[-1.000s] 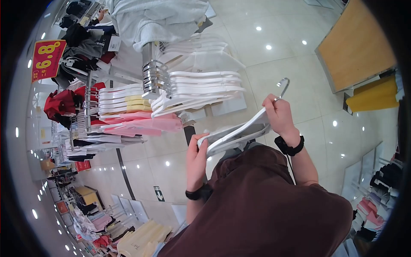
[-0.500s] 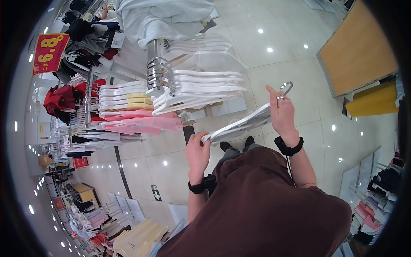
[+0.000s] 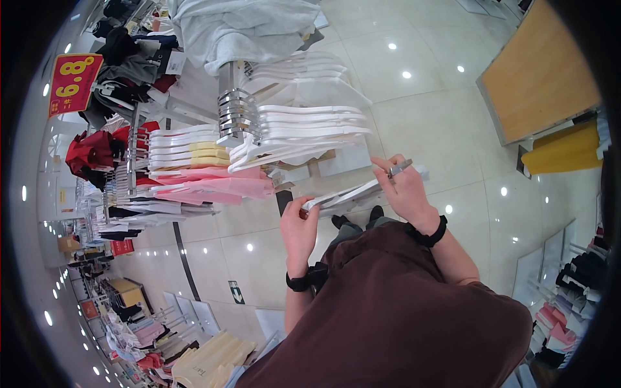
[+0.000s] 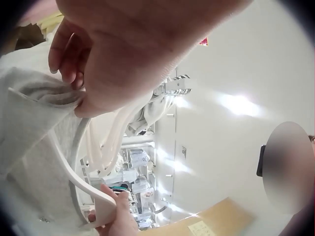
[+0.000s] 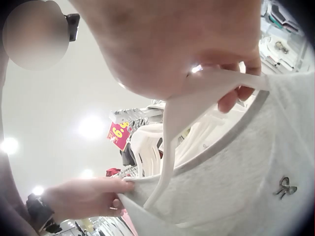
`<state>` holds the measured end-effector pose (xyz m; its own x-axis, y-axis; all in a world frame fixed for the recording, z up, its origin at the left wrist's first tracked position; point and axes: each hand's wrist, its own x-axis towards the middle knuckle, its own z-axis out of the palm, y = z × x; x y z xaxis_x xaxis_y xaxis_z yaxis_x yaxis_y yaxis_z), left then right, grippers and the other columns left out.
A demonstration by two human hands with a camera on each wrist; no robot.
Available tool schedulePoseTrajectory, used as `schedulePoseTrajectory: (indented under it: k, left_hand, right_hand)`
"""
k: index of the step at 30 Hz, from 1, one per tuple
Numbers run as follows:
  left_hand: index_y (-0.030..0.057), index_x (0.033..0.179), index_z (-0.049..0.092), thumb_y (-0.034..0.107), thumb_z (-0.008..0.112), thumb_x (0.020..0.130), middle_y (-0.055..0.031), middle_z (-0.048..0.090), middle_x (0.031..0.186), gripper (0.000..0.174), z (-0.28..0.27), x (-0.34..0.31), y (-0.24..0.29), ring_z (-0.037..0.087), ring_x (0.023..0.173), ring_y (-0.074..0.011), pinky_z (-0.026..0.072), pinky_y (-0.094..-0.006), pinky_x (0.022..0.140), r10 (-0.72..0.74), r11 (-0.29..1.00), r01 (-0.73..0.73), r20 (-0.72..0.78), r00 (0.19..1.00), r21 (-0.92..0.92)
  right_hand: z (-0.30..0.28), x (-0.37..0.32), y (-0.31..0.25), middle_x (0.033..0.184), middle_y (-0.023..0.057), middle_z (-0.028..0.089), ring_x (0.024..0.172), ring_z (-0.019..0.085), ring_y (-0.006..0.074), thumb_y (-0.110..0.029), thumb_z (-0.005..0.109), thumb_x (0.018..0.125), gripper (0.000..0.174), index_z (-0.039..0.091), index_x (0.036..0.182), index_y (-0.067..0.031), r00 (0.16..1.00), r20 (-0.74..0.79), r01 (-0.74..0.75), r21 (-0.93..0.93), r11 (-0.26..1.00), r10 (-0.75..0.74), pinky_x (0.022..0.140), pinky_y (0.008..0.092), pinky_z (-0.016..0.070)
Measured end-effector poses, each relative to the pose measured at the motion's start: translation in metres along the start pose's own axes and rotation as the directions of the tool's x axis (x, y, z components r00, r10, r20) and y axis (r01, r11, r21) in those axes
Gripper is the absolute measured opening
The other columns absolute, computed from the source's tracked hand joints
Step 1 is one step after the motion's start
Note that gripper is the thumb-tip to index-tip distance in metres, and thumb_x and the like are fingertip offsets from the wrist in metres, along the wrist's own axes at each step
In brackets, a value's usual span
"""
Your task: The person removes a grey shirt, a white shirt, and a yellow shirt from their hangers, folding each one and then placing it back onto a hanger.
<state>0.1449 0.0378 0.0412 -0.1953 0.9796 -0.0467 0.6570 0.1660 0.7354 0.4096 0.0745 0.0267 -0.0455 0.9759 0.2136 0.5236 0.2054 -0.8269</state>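
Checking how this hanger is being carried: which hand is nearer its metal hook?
Right. The right hand grips the hanger right at the metal hook; the left hand holds the hanger's far end, away from it.

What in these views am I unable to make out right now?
- Hanger hook: head view, mostly covered by fingers of the right hand.
- Lower part of the light grey garment: right wrist view, cut off by the frame edge.
- Grip of the left hand on the white hanger: left wrist view, blurred, too close.
- Small print on the red price sign: head view, too small.
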Motion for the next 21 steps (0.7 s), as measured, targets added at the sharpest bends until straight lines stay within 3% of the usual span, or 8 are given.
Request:
schedulePoseTrajectory:
  k: [1, 3, 7, 9, 12, 16, 19, 21]
  left_hand:
    - [0.0017, 0.108, 0.074, 0.018, 0.075, 0.093, -0.0043, 0.063, 0.079, 0.022, 0.000, -0.001, 0.006, 0.053, 0.066, -0.0114, 0.0448, -0.0297, 0.062, -0.002, 1.000, 0.002, -0.003, 1.000, 0.001]
    - [0.0032, 0.111, 0.076, 0.023, 0.076, 0.092, -0.0107, 0.068, 0.088, 0.027, 0.003, -0.002, 0.022, 0.064, 0.072, -0.0201, 0.0517, -0.0336, 0.069, -0.035, 0.999, 0.035, 0.111, 0.993, -0.003]
    - [0.0025, 0.113, 0.076, 0.026, 0.076, 0.093, -0.0110, 0.071, 0.088, 0.031, 0.005, 0.002, 0.030, 0.065, 0.072, -0.0205, 0.0524, -0.0341, 0.070, -0.045, 0.999, 0.042, 0.139, 0.989, 0.020]
    - [0.0024, 0.121, 0.074, 0.030, 0.075, 0.095, -0.0114, 0.072, 0.092, 0.038, -0.004, -0.001, 0.023, 0.067, 0.075, -0.0202, 0.0534, -0.0346, 0.072, -0.041, 0.999, 0.033, 0.242, 0.969, 0.035]
    - [0.0022, 0.129, 0.070, 0.029, 0.073, 0.096, -0.0114, 0.073, 0.095, 0.043, -0.006, -0.005, 0.020, 0.068, 0.077, -0.0204, 0.0545, -0.0347, 0.075, 0.009, 0.996, 0.015, 0.288, 0.958, -0.083]
    - [0.0019, 0.135, 0.065, 0.028, 0.070, 0.099, -0.0100, 0.073, 0.096, 0.044, 0.002, 0.001, 0.007, 0.068, 0.078, -0.0191, 0.0552, -0.0345, 0.075, 0.035, 0.995, -0.007, 0.273, 0.961, -0.103]
    - [0.0009, 0.138, 0.063, 0.026, 0.066, 0.103, -0.0076, 0.072, 0.107, 0.043, 0.004, 0.010, -0.009, 0.069, 0.089, -0.0164, 0.0548, -0.0325, 0.082, -0.027, 0.978, 0.094, 0.333, 0.943, -0.189]
    - [0.0020, 0.139, 0.061, 0.026, 0.062, 0.106, -0.0036, 0.068, 0.118, 0.041, 0.006, 0.019, -0.027, 0.065, 0.100, -0.0126, 0.0523, -0.0310, 0.092, -0.079, 0.747, 0.352, 0.451, 0.889, -0.564]
  right_hand:
    - [0.000, 0.000, -0.003, 0.099, 0.0139, 0.066, 0.085, 0.065, 0.0326, -0.020, 0.067, 0.099, 0.029, 0.074, 0.122, -0.0028, 1.000, 0.002, 0.002, 0.002, 1.000, -0.002, 0.074, 0.0426, 0.0524]
    - [0.002, -0.003, -0.010, 0.102, 0.0141, 0.066, 0.082, 0.065, 0.0333, -0.021, 0.069, 0.098, 0.028, 0.074, 0.120, -0.0038, 0.999, 0.034, 0.015, -0.041, 0.999, -0.014, 0.072, 0.0427, 0.0523]
    - [0.006, -0.003, -0.010, 0.103, 0.0128, 0.067, 0.079, 0.065, 0.0308, -0.020, 0.071, 0.096, 0.028, 0.074, 0.119, -0.0037, 0.997, 0.038, 0.069, -0.031, 0.997, -0.067, 0.070, 0.0417, 0.0521]
    - [0.002, -0.003, -0.009, 0.098, 0.0111, 0.067, 0.078, 0.067, 0.0269, -0.018, 0.070, 0.098, 0.025, 0.074, 0.118, -0.0041, 0.995, -0.072, -0.050, 0.180, 0.982, 0.063, 0.069, 0.0391, 0.0523]
    - [-0.005, -0.004, 0.004, 0.097, 0.0110, 0.070, 0.077, 0.068, 0.0240, -0.017, 0.066, 0.102, 0.021, 0.074, 0.116, -0.0045, 0.995, -0.061, -0.070, 0.155, 0.985, 0.080, 0.069, 0.0358, 0.0527]
    - [-0.015, -0.004, 0.007, 0.097, 0.0101, 0.072, 0.075, 0.066, 0.0227, -0.019, 0.063, 0.105, 0.020, 0.075, 0.113, -0.0045, 0.997, -0.048, -0.051, 0.111, 0.993, 0.056, 0.068, 0.0323, 0.0515]
    - [-0.022, -0.003, 0.034, 0.090, 0.0101, 0.071, 0.071, 0.061, 0.0175, -0.024, 0.064, 0.104, 0.025, 0.075, 0.111, -0.0027, 0.999, 0.010, -0.054, 0.126, 0.991, 0.053, 0.067, 0.0302, 0.0498]
    - [-0.030, 0.003, 0.060, 0.079, 0.0087, 0.068, 0.070, 0.059, 0.0122, -0.028, 0.068, 0.102, 0.029, 0.075, 0.110, -0.0015, 0.945, 0.152, -0.309, 0.133, 0.942, 0.288, 0.067, 0.0290, 0.0490]
